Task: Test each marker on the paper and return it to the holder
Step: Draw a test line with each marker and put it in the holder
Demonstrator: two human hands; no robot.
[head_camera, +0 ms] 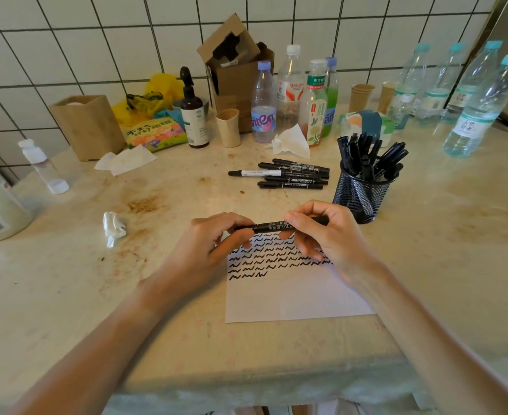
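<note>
Head view: I see a stained table [67, 295], then paper [294, 295] rowed with black squiggles. Behind it, a mesh holder [363, 193] of markers beside loose markers [291, 176]. My left hand [208, 250] and right hand [327, 232] both pinch one marker [272, 226] level above the paper, likely to work its cap.

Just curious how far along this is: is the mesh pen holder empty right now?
No, the mesh holder stands packed with black markers.
</note>
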